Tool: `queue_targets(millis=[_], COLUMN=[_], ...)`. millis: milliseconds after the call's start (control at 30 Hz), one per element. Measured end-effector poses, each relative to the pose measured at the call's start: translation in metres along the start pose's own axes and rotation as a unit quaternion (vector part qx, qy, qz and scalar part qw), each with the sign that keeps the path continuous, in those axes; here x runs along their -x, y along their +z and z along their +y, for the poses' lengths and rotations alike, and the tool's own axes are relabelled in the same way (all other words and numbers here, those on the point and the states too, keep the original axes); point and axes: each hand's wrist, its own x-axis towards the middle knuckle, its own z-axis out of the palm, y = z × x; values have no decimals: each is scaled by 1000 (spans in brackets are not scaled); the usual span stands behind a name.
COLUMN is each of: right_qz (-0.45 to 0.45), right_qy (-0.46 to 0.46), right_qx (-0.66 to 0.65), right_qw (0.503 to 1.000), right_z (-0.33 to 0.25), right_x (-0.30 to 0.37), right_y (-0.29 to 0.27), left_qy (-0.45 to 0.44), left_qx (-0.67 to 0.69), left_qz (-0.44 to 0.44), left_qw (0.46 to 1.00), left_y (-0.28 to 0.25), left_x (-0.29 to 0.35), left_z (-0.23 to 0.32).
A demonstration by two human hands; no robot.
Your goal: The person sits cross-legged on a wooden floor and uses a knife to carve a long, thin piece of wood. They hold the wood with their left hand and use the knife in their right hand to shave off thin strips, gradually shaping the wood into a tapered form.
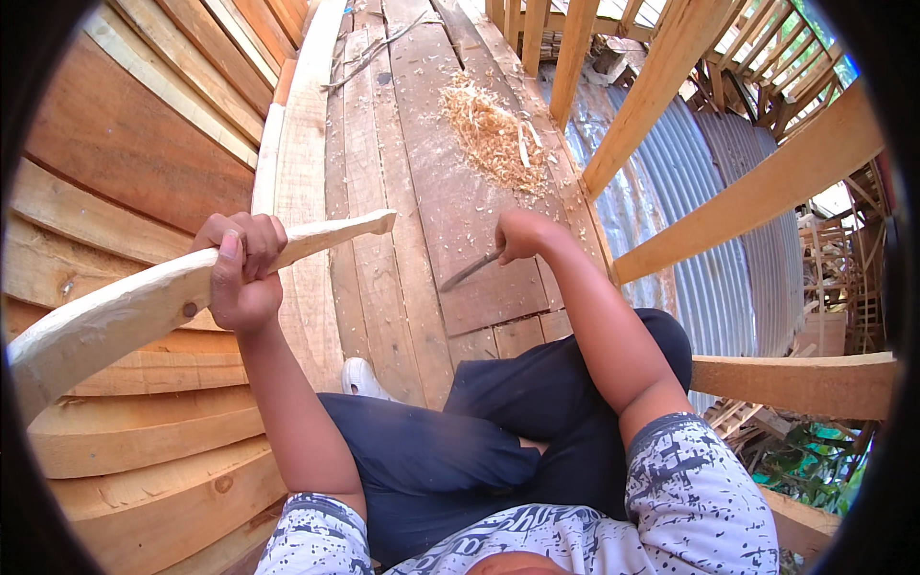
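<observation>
On the left, my left hand (245, 268) is wrapped round a long, pale piece of carved wood (125, 305). The piece is broad and curved toward the left rim, with a dark knot near my hand, and tapers to a narrow, notched tip at the right. My right hand (520, 236) is closed on a knife (470, 271) over the floorboards. Its dark blade slants down to the left, apart from the wood; the handle is hidden inside my fingers.
Curled wood shavings (494, 134) lie heaped on the plank floor (402, 192) ahead. Stacked boards (134, 125) line the left side. Wooden railing posts (652, 96) stand at the right, with corrugated metal sheets (709, 230) beyond. A white shoe (362, 379) shows beside my leg.
</observation>
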Motion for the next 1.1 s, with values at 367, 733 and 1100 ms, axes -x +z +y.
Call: queue_targets(millis=[367, 733, 1100], right_qz=[75, 116, 178], right_qy=[89, -43, 27], right_qx=[-5, -59, -71], right_qw=[993, 991, 981], right_z=[38, -31, -28], right_x=[7, -22, -18], right_y=[-17, 16, 12], left_qy=[17, 4, 5], left_qx=[30, 14, 20], left_qz=[21, 52, 49], left_qw=[999, 999, 999], left_y=[-4, -10, -8], left_x=[-1, -1, -1], left_z=[5, 14, 17])
